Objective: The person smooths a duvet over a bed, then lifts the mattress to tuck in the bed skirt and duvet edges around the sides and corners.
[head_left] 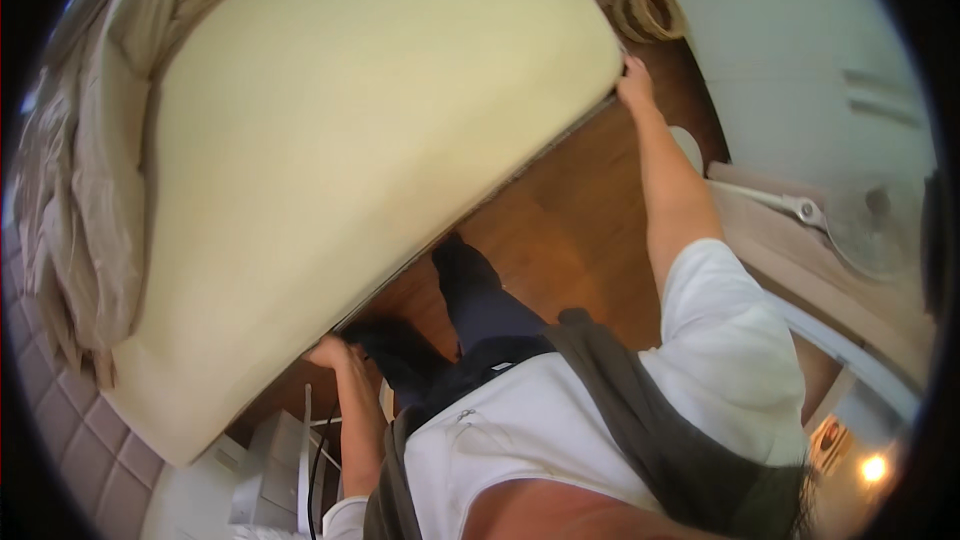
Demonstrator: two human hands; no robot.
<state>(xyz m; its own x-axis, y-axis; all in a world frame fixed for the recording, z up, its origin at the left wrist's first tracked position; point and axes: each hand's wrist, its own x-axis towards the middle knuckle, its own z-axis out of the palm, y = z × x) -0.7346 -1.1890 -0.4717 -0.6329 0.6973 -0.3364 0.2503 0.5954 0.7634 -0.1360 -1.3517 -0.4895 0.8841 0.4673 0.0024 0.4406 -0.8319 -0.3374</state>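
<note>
A pale cream mattress, with a bare smooth top, fills the upper left and middle of the view. My left hand grips its near side, the fingers partly hidden at the lower edge. Out at the far right corner, my right hand holds the mattress edge, and its fingertips are partly covered. Along the mattress's left side lies a bunched beige cloth, touched by neither hand.
Tufted padding borders the mattress at lower left. Below it stand a white cabinet and a cable. Wooden floor lies under my legs. At right are a woven basket, a white dresser and a round fan-like object.
</note>
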